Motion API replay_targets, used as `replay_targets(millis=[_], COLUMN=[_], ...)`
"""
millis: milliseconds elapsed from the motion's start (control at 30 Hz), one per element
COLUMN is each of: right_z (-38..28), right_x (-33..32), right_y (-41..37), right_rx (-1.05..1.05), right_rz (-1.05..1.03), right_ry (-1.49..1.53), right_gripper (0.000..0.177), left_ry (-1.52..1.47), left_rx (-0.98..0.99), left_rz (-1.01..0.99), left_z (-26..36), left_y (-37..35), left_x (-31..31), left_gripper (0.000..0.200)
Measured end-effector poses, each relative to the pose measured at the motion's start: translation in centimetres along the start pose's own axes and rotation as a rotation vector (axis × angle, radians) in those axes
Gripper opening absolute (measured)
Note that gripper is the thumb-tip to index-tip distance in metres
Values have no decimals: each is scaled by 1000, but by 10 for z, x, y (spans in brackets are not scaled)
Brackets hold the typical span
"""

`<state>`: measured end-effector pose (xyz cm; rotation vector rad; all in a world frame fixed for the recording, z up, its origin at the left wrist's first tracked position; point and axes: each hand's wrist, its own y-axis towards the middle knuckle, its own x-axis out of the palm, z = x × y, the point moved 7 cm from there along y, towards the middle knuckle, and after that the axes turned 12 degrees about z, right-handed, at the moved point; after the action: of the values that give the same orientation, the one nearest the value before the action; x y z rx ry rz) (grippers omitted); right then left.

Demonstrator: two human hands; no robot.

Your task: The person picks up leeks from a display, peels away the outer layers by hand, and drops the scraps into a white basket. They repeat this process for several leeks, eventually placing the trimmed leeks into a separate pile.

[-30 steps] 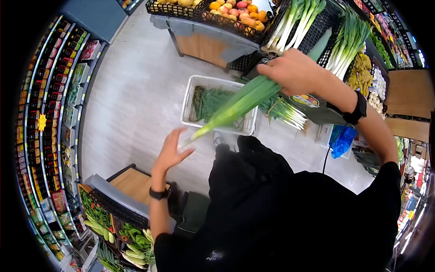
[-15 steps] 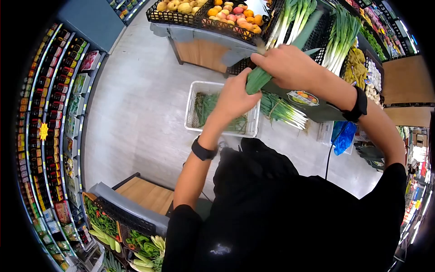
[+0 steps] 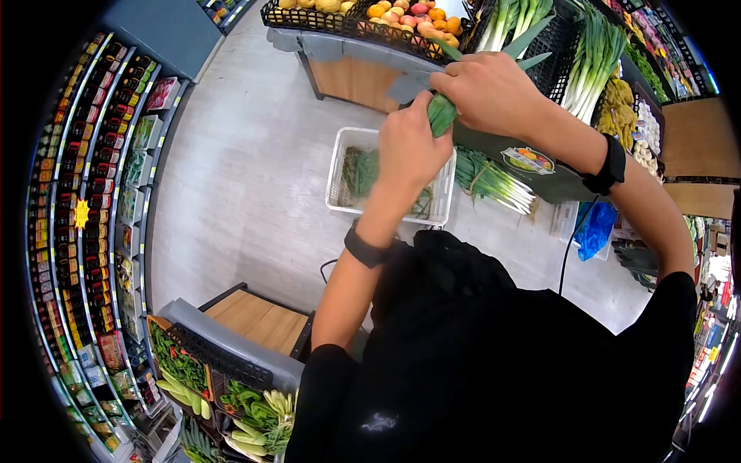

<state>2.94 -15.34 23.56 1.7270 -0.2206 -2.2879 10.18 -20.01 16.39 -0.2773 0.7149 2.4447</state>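
My left hand (image 3: pixel 417 147) is closed around a leek (image 3: pixel 441 116), whose green part shows between my two hands. My right hand (image 3: pixel 492 91) is closed on the same leek a little higher, and long green leaves stick out beyond its knuckles. The white end of the leek is not visible. Below my left hand a white plastic crate (image 3: pixel 333 176) stands on the floor with loose green leaves (image 3: pixel 361 174) inside. To the right of the crate lies a tied bunch of scallions (image 3: pixel 498 184) with white stalks.
Ahead is a produce stand (image 3: pixel 355 77) with fruit crates (image 3: pixel 413 19) and more leeks (image 3: pixel 594 65). Blue plastic bags (image 3: pixel 596 231) sit at the right. Near my left elbow stands another vegetable stand (image 3: pixel 231 351). Shelves of jars (image 3: pixel 93 208) line the left side.
Both hands have moved up in view, and less of the leek shows between them. Its leaves now spread out above my right hand. The view has shifted slightly.
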Motion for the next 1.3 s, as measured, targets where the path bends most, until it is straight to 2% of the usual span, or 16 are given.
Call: replay_targets(millis=[67,167,233,367,433,533,633,700,767,833,867,933,1133,1167,1233,1300], right_z=[-1,-12,-35,-63,-36,2,-8,-24,-52,-95,-106,-124,-81,-58,-18,17], right_x=[-3,8,5,-35,-44,-47,-9,58,163,225,229,233,173,160,172,163], right_y=[2,-6,-20,-34,-36,-32,-29,-33,-54,-87,-93,-104,-112,-121,-153,-189], right_rx=[0,-19,-207,-448,-309,-87,85,332,506,351,354,452,449,515,616,709], right_rz=[-6,-254,-354,-395,-223,169,265,179,18,-193,-193,-322,8,197,185,214], right_ry=[-5,60,338,674,930,682,614,752,675,215,223,820,1141,1057,1039,954], right_gripper=[22,14,11,11,14,22,24,27,44,95,95,122,105,71,39,27], left_ry=[-7,-25,-85,-286,-350,-278,-209,-257,-414,-456,-526,-692,-1089,-1160,-1161,-1189], left_rx=[-4,48,257,431,468,383,228,184,31,18,-12,-38,94,118,136,167], left_rz=[-36,-161,-422,-555,-404,-246,-159,-146,12,51,107,146,78,38,-58,-187], left_z=[-5,-9,1,25,17,-6,-16,-25,-33,-26,-24,-19,50,63,96,119], left_y=[-2,-15,-36,-70,-73,-70,-66,-70,-65,-58,-56,-49,4,15,37,60], left_x=[-1,-6,-5,-48,-83,-112,-116,-114,-119,-116,-117,-117,-86,-77,-57,-26], left_gripper=[25,23,23,14,12,19,22,25,27,27,27,24,23,23,23,22])
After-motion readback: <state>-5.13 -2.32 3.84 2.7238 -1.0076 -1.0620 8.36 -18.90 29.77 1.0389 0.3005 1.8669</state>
